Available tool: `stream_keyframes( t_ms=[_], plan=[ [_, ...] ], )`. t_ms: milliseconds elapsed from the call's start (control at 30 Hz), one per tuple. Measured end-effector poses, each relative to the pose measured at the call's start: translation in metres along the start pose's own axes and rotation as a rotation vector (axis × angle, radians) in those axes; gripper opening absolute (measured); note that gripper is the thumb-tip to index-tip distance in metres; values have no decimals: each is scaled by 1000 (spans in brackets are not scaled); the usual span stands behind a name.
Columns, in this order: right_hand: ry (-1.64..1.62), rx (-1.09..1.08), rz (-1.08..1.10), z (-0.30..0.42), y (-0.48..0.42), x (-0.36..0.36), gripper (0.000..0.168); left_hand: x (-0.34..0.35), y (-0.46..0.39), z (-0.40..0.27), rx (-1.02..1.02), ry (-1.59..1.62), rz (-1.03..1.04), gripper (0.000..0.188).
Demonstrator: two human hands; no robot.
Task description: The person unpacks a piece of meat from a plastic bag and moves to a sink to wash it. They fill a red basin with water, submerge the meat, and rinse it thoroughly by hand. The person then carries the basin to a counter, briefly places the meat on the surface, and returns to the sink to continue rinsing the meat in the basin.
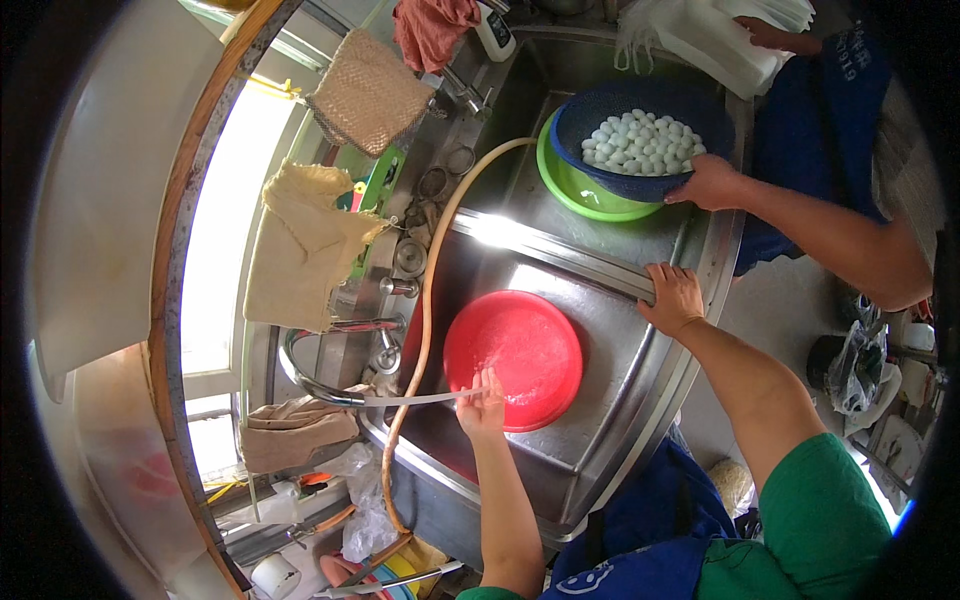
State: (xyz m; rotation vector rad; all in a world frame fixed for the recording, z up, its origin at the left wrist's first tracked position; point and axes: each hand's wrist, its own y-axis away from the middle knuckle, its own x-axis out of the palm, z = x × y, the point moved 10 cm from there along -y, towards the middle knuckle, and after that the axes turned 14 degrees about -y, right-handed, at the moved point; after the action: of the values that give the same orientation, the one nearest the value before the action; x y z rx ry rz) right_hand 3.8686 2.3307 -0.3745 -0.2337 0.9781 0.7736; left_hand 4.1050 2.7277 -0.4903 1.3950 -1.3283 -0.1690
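My left hand (pixel 481 405) is palm up over the edge of a red plastic basin (pixel 543 326), fingers extended. A pale stream or clear tube, I cannot tell which, runs to the fingers from the curved metal faucet (pixel 322 390). Water ripples in the basin, which sits in the near compartment of a steel double sink (pixel 600 412). My right hand (pixel 675 298) grips the right end of the steel sink divider (pixel 555 255), thumb on one side and fingers over the other.
Across the divider, a co-worker's hand (pixel 709 184) holds a blue colander (pixel 637 184) of small white egg-like items (pixel 637 142) over a green basin (pixel 555 180). Their other hand is at white plastic (pixel 705 45). A tan hose (pixel 429 300) crosses the sink. Cloths (pixel 296 247) hang left.
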Motion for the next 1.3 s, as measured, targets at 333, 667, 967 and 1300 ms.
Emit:
stream_keyframes(
  t_ms=[333,667,967,1300],
  plan=[
    [26,32,39,2,0,-1,63,-26,1,2,-72,-33,-193,48],
    [6,13,29,0,0,0,64,-17,7,2,-65,36,-183,46],
    [-12,-2,-7,2,0,-3,60,7,6,-1,-21,19,91,60],
    [12,9,14,2,0,-3,61,34,20,-7,128,-178,212,63]
  ],
)
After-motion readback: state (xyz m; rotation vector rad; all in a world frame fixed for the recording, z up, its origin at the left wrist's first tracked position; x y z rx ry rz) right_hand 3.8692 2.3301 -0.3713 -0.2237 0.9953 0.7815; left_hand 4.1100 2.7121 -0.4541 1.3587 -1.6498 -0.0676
